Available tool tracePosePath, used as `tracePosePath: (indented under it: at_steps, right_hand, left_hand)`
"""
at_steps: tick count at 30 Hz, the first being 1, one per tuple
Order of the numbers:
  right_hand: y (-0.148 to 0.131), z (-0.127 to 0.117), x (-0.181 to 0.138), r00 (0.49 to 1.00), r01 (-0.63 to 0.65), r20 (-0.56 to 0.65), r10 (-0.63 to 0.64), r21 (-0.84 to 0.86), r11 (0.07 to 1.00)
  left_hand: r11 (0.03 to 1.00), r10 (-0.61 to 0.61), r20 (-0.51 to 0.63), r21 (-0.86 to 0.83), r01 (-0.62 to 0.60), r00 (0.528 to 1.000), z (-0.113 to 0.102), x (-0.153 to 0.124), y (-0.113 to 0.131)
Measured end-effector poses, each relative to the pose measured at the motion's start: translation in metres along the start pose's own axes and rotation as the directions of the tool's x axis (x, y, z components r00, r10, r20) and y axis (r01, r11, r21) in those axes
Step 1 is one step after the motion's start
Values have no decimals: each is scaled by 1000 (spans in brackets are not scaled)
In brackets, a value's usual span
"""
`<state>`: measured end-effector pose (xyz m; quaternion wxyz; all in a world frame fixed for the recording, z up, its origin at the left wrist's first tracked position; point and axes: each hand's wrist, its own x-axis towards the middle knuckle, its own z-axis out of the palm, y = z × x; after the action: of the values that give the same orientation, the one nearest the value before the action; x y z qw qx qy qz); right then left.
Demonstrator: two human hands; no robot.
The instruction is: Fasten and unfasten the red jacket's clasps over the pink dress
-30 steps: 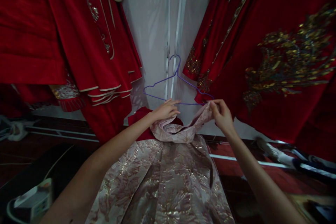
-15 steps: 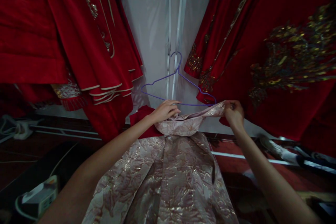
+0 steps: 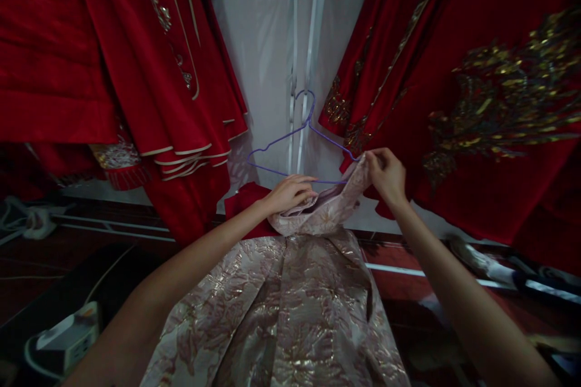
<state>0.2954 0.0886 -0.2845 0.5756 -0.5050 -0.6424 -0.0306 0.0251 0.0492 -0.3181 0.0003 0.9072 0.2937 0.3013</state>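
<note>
A pale pink and gold brocade skirt (image 3: 308, 308) hangs in front of me, pleated below its wide top band. My left hand (image 3: 293, 192) is closed on the band's left part, fingers curled over its edge just under the hanger's lower bar. Between thumb and fingers, my right hand (image 3: 389, 176) pinches the band's right end, pulled up over the right corner of a purple wire hanger (image 3: 278, 138). That corner is hidden by the cloth. The hanger hooks onto a white metal pole. A red cloth (image 3: 247, 193) lies behind the skirt at the left.
Red embroidered garments hang at the left (image 3: 181, 97) and the right (image 3: 472, 72), the right one with gold sequins. A white power strip (image 3: 75, 335) with a cable lies at lower left. Metal rack bars (image 3: 399, 270) run low behind the skirt.
My right hand has moved left and up, bringing the band's right end over the hanger's right corner, which showed before. My left hand has barely shifted.
</note>
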Motion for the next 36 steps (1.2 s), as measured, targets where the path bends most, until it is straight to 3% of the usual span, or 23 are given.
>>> tracePosePath:
  at_steps: [4, 8, 11, 13, 14, 15, 17, 22, 36]
  right_hand:
    - [-30, 22, 7, 983, 75, 168, -68, -33, 997]
    - [-30, 29, 6, 975, 61, 215, -50, -47, 997]
    - [-22, 23, 10, 977, 81, 196, -80, 4, 997]
    - [-18, 18, 15, 976, 82, 197, -87, 35, 996]
    - [-18, 17, 17, 977, 79, 197, -86, 44, 996]
    - [-17, 16, 18, 976, 78, 198, -86, 48, 996]
    - [-17, 14, 20, 977, 79, 193, -87, 51, 996]
    - [-18, 14, 21, 977, 92, 188, -99, 44, 995]
    - [-18, 14, 22, 977, 123, 173, -124, 16, 992]
  left_hand:
    - [995, -66, -75, -77, 60, 995, -1, 6, 4]
    - [982, -169, -267, -123, 141, 949, -29, 0, -11]
    - [941, -323, -479, -74, 329, 816, -62, -21, -39]
    - [889, -442, -544, -158, 430, 713, -80, -42, -62]
    - [857, -502, -586, -234, 460, 636, -86, -54, -73]
    - [824, -556, -600, -307, 476, 575, -89, -66, -82]
    - [767, -638, -574, -412, 493, 513, -91, -88, -98]
    - [693, -720, -480, -511, 508, 501, -78, -114, -116]
    - [703, -711, -447, -487, 519, 544, -73, -117, -131]
